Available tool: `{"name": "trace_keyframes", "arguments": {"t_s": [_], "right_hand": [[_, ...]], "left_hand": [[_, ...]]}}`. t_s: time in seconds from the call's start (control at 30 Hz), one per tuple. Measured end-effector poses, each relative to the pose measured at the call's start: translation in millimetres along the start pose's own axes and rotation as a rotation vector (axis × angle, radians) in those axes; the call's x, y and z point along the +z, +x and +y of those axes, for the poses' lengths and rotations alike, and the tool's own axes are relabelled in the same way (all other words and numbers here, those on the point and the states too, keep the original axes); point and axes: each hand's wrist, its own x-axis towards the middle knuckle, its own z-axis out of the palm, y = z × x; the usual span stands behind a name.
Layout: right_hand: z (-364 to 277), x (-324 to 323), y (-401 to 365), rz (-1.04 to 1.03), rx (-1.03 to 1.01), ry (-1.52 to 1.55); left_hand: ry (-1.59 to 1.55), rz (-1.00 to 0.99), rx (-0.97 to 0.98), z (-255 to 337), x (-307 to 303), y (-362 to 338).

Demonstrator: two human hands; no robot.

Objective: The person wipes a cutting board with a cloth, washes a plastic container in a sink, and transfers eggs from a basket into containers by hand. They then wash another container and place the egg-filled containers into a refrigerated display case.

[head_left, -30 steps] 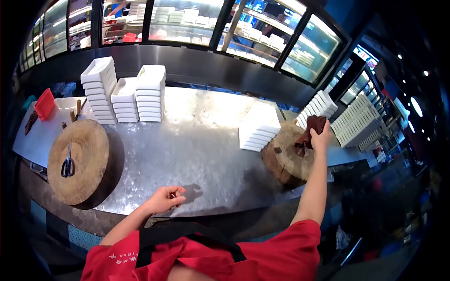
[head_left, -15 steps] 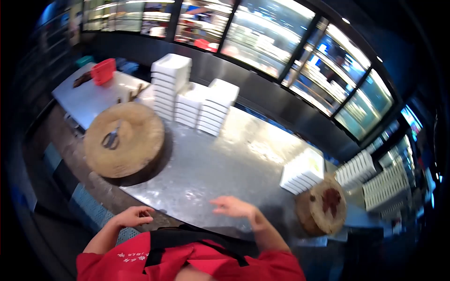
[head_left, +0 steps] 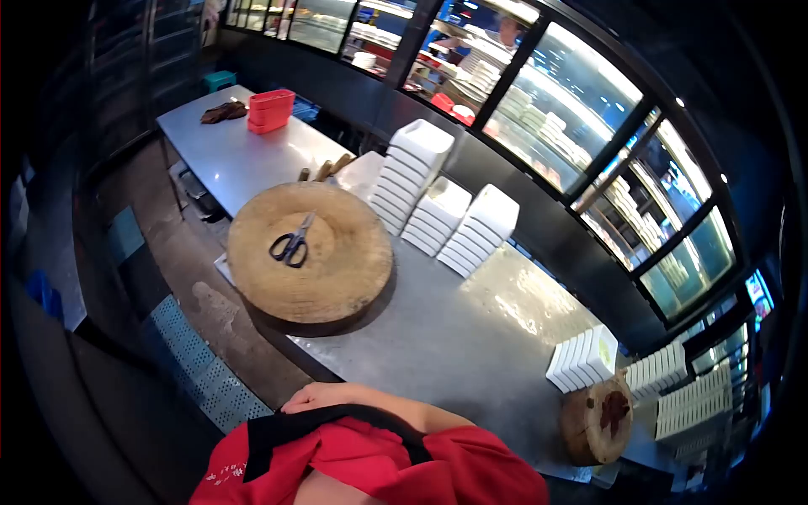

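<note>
Pulled back to near edge of desk (head_left: 454, 337): right hand (head_left: 313, 396), fingers hidden, cannot tell wide or narrow. Scissors (head_left: 292, 246) flat on wooden block (head_left: 337, 278), well apart; likely light, stiff, sharp, best taken by black loops.

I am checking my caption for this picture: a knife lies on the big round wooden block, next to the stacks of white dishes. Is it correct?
Not fully. The head view shows a pair of scissors, not a knife, lying on the big round wooden block. The stacks of white dishes are indeed next to the block.
</note>
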Motion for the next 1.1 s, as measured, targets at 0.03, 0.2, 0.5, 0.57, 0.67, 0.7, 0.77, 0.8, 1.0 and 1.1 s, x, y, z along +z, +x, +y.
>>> {"name": "trace_keyframes", "arguments": {"t_s": [0.03,0.2,0.5,0.57,0.67,0.7,0.77,0.8,1.0,1.1], "right_hand": [[-2,0,10,-0.018,0.006,0.000],[-18,-13,64,-0.151,-0.043,0.031],[-78,-46,173,-0.354,-0.149,-0.698],[-89,-54,202,-0.379,-0.204,-0.811],[-104,-78,239,-0.427,-0.221,-0.929],[-105,-89,250,-0.433,-0.236,-0.929],[-110,-113,273,-0.411,-0.298,-0.816],[-118,-125,282,-0.408,-0.313,-0.810],[-152,-189,330,-0.456,-0.285,-0.722],[-135,-202,359,-0.493,-0.278,-0.562]], "left_hand": [[-0.027,0.022,-0.009,-6,-6,-1],[-0.139,0.130,-0.065,-34,-26,-9],[-0.288,0.266,-0.192,-62,-60,7],[-0.306,0.290,-0.209,-64,-73,13],[-0.314,0.329,-0.227,-62,-104,28],[-0.318,0.341,-0.235,-61,-115,33],[-0.312,0.369,-0.251,-56,-140,43],[-0.312,0.380,-0.264,-53,-153,47],[-0.310,0.445,-0.324,-43,-223,76],[-0.325,0.461,-0.345,-47,-252,88]]}}
